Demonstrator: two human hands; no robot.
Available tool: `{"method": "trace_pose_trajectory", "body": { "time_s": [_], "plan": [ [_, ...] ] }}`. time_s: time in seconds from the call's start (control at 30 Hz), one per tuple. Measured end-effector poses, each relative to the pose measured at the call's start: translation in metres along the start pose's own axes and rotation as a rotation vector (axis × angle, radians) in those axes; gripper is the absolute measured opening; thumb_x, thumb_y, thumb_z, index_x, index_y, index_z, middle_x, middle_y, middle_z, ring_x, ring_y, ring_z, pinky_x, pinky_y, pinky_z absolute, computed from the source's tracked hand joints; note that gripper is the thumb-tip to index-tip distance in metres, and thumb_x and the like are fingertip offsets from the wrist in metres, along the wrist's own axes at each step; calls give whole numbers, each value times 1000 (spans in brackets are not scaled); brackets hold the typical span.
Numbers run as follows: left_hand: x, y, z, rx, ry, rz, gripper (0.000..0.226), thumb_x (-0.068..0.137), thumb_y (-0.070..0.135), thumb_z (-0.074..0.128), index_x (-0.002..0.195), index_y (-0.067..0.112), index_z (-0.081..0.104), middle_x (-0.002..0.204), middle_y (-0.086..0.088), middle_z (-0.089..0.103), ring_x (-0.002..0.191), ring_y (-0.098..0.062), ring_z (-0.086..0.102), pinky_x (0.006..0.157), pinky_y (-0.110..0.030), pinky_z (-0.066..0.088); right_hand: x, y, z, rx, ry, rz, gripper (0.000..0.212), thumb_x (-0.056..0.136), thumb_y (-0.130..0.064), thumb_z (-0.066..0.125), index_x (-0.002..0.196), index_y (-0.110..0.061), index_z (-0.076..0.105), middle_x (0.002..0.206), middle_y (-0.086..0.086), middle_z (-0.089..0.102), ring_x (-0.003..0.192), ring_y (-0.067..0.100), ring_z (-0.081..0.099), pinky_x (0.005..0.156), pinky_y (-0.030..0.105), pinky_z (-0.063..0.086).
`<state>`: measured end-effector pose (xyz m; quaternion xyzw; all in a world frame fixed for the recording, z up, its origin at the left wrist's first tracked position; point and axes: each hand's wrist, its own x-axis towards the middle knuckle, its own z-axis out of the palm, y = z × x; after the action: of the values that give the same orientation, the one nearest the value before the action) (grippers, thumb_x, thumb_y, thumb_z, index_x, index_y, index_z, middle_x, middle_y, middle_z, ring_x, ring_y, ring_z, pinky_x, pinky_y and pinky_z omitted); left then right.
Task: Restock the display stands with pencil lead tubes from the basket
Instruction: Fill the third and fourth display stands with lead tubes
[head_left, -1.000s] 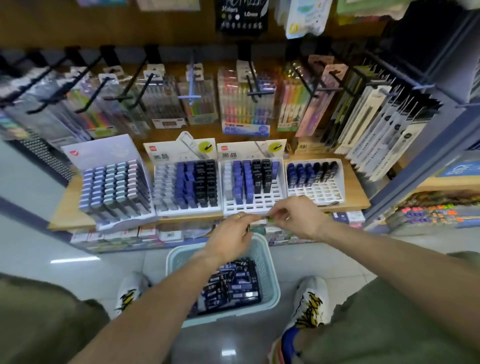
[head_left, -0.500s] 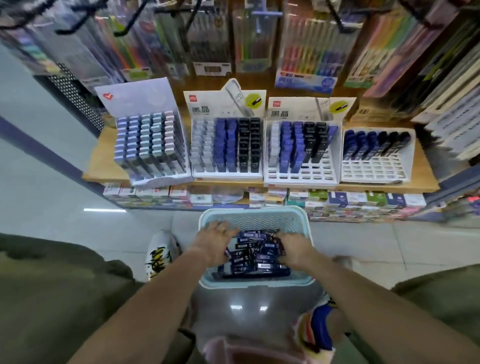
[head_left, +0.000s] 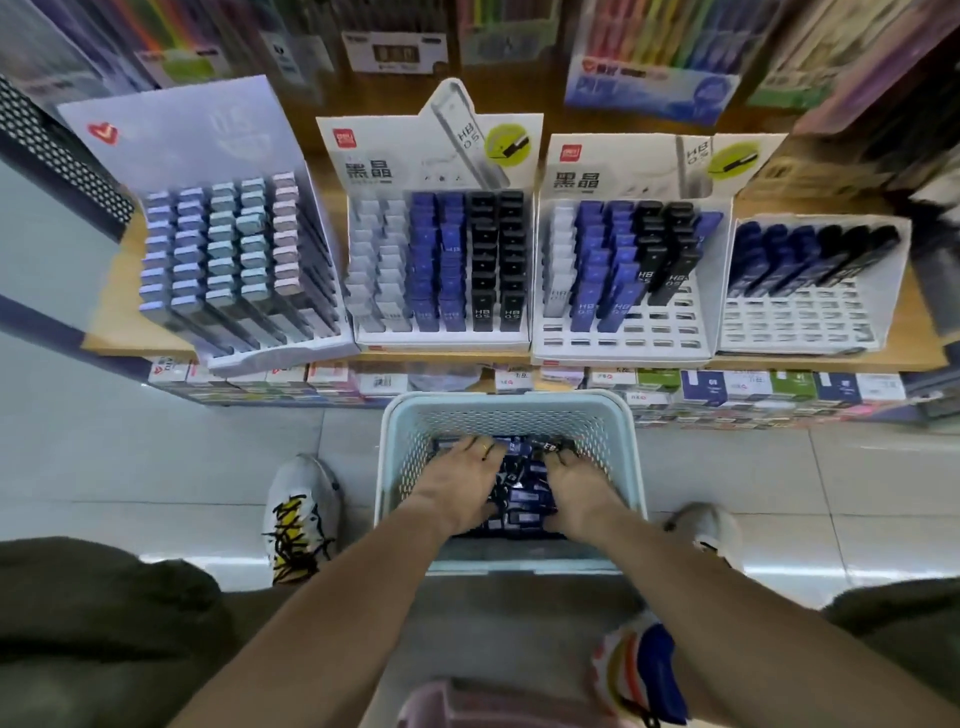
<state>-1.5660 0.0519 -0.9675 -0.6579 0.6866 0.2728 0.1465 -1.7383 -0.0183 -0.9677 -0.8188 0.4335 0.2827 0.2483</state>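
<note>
**Fingers in basket, grasp unconfirmed**

Fingers of the left hand (head_left: 461, 480) and right hand (head_left: 574, 486) lie spread on the pencil lead tubes (head_left: 521, 488) heaped in the basket (head_left: 511, 402); whether either grasps a tube cannot be told. Both hands reach further in than 0.5 s ago. Basket sits on tiled floor (head_left: 156, 467) below 4 display stands (head_left: 623, 343) on a wooden shelf (head_left: 831, 361).

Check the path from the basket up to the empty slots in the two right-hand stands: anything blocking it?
Nothing visible. Both hands are in the basket; the empty slots face open air above it.
</note>
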Motion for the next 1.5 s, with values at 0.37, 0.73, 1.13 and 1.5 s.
{"method": "trace_pose_trajectory", "body": {
  "time_s": [0.37,0.73,1.13,1.5],
  "plan": [
    [45,4,39,-42,43,-50,89,90,16,71,159,10,16,159,-12,29,147,-29,27,121,-41,27,36,5,35,-203,121,-41,76,83,-13,74,146,2,34,142,21,50,139,36,36,124,40,15],
    [57,-6,50,-174,87,-102,54,88,3,62,138,11,44,140,-12,47,130,-28,44,111,-38,38,47,3,30,-62,29,-35,46,85,4,64,128,-2,48,125,18,61,124,34,53,109,36,41],
    [43,-2,56,-166,72,24,50,99,26,56,142,11,38,141,-12,43,130,-28,39,110,-40,38,36,4,33,-120,3,-91,32,87,2,61,118,-7,66,128,15,56,126,34,49,109,39,41],
    [45,-9,60,-284,70,-96,44,95,-2,54,138,4,46,134,-15,51,126,-27,48,110,-34,39,27,5,25,78,71,-91,25,93,-17,66,117,-12,62,110,11,69,110,28,59,92,34,50]
  ]
}}
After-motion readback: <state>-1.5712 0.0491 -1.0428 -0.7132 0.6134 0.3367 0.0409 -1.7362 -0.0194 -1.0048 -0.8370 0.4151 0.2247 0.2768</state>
